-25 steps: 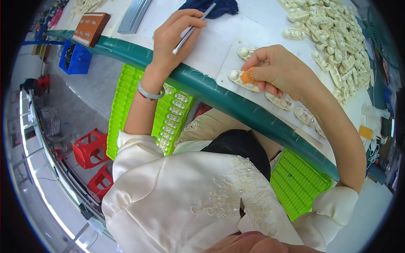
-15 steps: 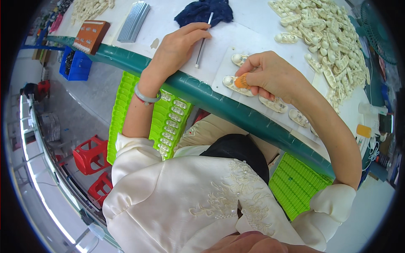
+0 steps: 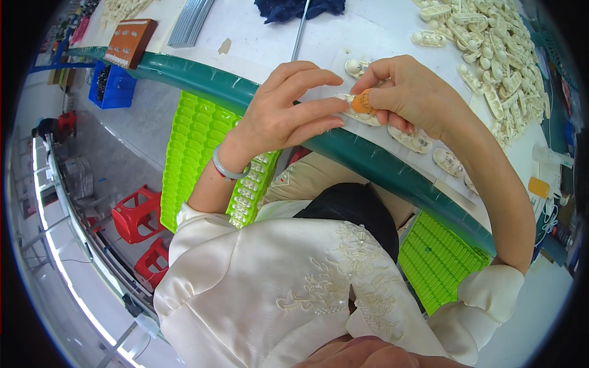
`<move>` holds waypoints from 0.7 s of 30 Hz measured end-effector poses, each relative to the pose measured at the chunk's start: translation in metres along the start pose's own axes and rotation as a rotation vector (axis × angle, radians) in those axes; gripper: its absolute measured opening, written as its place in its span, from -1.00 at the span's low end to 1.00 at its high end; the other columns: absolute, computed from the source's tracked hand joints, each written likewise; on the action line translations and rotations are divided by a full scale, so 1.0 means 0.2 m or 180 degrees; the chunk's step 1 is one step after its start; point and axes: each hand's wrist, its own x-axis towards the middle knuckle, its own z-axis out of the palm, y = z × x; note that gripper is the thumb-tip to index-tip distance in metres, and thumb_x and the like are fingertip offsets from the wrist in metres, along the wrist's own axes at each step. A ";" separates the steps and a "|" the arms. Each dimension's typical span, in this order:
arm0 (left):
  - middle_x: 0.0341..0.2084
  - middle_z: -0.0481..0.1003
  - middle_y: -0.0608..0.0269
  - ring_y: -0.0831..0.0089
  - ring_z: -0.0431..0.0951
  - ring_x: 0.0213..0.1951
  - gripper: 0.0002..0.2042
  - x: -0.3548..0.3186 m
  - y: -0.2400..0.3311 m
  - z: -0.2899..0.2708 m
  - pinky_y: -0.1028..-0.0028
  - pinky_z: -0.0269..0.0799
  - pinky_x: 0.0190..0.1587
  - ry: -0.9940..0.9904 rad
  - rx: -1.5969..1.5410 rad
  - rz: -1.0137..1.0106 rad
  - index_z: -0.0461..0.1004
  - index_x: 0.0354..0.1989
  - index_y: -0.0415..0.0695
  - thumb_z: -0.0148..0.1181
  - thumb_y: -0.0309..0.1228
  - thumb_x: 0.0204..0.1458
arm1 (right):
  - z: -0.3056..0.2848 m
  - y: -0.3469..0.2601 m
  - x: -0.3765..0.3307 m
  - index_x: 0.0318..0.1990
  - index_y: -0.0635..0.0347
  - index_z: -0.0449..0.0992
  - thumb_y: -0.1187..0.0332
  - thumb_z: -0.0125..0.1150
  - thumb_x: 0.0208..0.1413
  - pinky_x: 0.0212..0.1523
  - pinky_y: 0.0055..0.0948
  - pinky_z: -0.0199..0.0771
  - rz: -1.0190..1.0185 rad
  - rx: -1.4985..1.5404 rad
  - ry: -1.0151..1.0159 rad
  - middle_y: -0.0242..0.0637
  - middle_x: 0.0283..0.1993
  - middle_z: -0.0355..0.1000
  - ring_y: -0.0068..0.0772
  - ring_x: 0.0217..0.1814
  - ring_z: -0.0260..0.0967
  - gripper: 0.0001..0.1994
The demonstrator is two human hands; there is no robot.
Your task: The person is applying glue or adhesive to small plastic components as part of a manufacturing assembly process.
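My right hand (image 3: 408,92) is closed in a pinch over a small cream boat-shaped piece (image 3: 368,118) near the table's front edge. At its thumb tip is an orange, dark-speckled cover or piece (image 3: 362,102); what the fingertips grip is hidden. From the left, my left hand (image 3: 288,110) reaches over the edge with fingers stretched out, holding nothing. Its fingertips come up to the same boat-shaped piece; whether they touch it I cannot tell. More such pieces lie in a row, one beyond (image 3: 357,68) and others nearer my right forearm (image 3: 449,162).
A large heap of cream pieces (image 3: 485,55) covers the right side. Behind lie a thin metal rod (image 3: 300,30), a dark blue cloth (image 3: 297,9) and grey strips (image 3: 191,23). Green moulded trays (image 3: 199,141) stand below the table edge, with red stools (image 3: 135,214) on the floor.
My left hand has left the metal rod and moved right and nearer, toward the boat-shaped piece. My right hand keeps its pinch on that piece. The whole view has shifted slightly.
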 end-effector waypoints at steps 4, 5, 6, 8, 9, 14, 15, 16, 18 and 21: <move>-0.12 0.48 0.26 0.24 0.45 -0.11 -0.72 -0.01 -0.02 0.04 0.34 0.41 -0.09 0.0123 0.0042 0.0088 0.59 -0.27 0.02 0.40 -0.35 -0.25 | 0.00 -0.02 -0.01 -0.28 0.37 0.50 0.43 0.14 -0.01 -0.71 -0.60 0.19 0.0022 -0.0026 -0.0048 -0.34 -0.60 0.40 -0.65 -0.70 0.22 -0.82; -0.12 0.48 0.25 0.24 0.45 -0.12 -0.72 -0.01 -0.03 0.04 0.34 0.41 -0.09 0.0147 0.0065 0.0133 0.59 -0.27 0.02 0.40 -0.37 -0.25 | 0.00 -0.02 -0.01 -0.29 0.37 0.50 0.43 0.14 0.00 -0.71 -0.60 0.20 0.0197 -0.0102 0.0053 -0.34 -0.59 0.41 -0.64 -0.70 0.23 -0.82; -0.12 0.47 0.23 0.24 0.46 -0.12 -0.72 -0.02 -0.03 0.04 0.33 0.41 -0.10 0.0142 0.0117 0.0215 0.60 -0.27 0.02 0.41 -0.38 -0.26 | 0.00 -0.03 -0.02 -0.26 0.37 0.50 0.45 0.13 0.00 -0.74 -0.62 0.17 -0.0035 -0.0033 -0.0041 -0.34 -0.62 0.39 -0.66 -0.74 0.20 -0.82; -0.12 0.47 0.19 0.22 0.47 -0.13 -0.70 -0.03 -0.03 0.04 0.32 0.41 -0.11 0.0146 0.0096 0.0172 0.60 -0.27 0.01 0.42 -0.40 -0.29 | 0.01 -0.04 -0.05 -0.21 0.37 0.51 0.49 0.10 0.01 -0.80 -0.66 0.10 0.0075 -0.0202 0.0123 -0.35 -0.66 0.36 -0.71 -0.81 0.13 -0.81; -0.12 0.47 0.16 0.21 0.47 -0.13 -0.69 -0.04 -0.03 0.04 0.31 0.41 -0.11 0.0116 0.0103 0.0124 0.61 -0.27 0.01 0.42 -0.41 -0.30 | -0.01 -0.04 -0.09 -0.21 0.34 0.52 0.48 0.12 0.03 -0.78 -0.66 0.13 -0.0286 -0.0017 0.0070 -0.35 -0.65 0.37 -0.71 -0.79 0.16 -0.82; -0.07 0.40 0.12 0.12 0.40 -0.02 -0.73 -0.06 -0.03 0.06 0.27 0.34 0.01 0.0062 0.0425 -0.0099 0.65 -0.35 -0.01 0.47 -0.45 -0.33 | -0.05 0.17 -0.56 -0.19 0.18 0.57 0.42 0.27 0.07 -0.60 -0.67 0.26 -0.1333 -0.0201 0.0674 -0.41 -0.54 0.46 -0.75 -0.60 0.32 -0.85; -0.04 0.38 0.11 0.12 0.39 -0.01 -0.73 -0.06 -0.03 0.06 0.27 0.34 0.03 0.0048 0.0456 -0.0096 0.65 -0.35 -0.02 0.47 -0.45 -0.33 | -0.03 0.25 -0.64 -0.18 0.16 0.58 0.40 0.28 0.07 -0.60 -0.67 0.25 -0.1286 -0.0109 0.0628 -0.39 -0.50 0.47 -0.76 -0.56 0.33 -0.84; -0.03 0.36 0.10 0.12 0.38 -0.01 -0.74 -0.06 -0.03 0.06 0.27 0.34 0.02 0.0085 0.0462 -0.0027 0.64 -0.35 -0.03 0.46 -0.46 -0.31 | -0.02 0.33 -0.73 -0.18 0.17 0.58 0.41 0.28 0.07 -0.60 -0.68 0.25 -0.1128 -0.0098 0.1204 -0.40 -0.50 0.46 -0.76 -0.55 0.33 -0.84; -0.02 0.34 0.07 0.09 0.37 0.00 -0.74 -0.07 -0.03 0.06 0.26 0.35 0.00 0.0138 0.0362 0.0040 0.63 -0.31 -0.06 0.45 -0.45 -0.28 | -0.03 0.54 -0.87 -0.18 0.20 0.57 0.37 0.32 0.04 -0.56 -0.63 0.28 -0.0682 0.0225 0.2724 -0.43 -0.54 0.43 -0.70 -0.55 0.31 -0.80; 0.01 0.29 0.04 0.10 0.35 0.03 -0.70 -0.10 -0.03 0.06 0.21 0.34 0.01 0.0154 0.0256 0.0034 0.62 -0.29 -0.10 0.47 -0.33 -0.27 | -0.26 0.97 -0.99 -0.02 0.27 0.47 0.36 0.38 -0.03 -0.42 -0.57 0.39 -0.0688 0.0522 0.5006 -0.33 -0.27 0.42 -0.61 -0.37 0.33 -0.60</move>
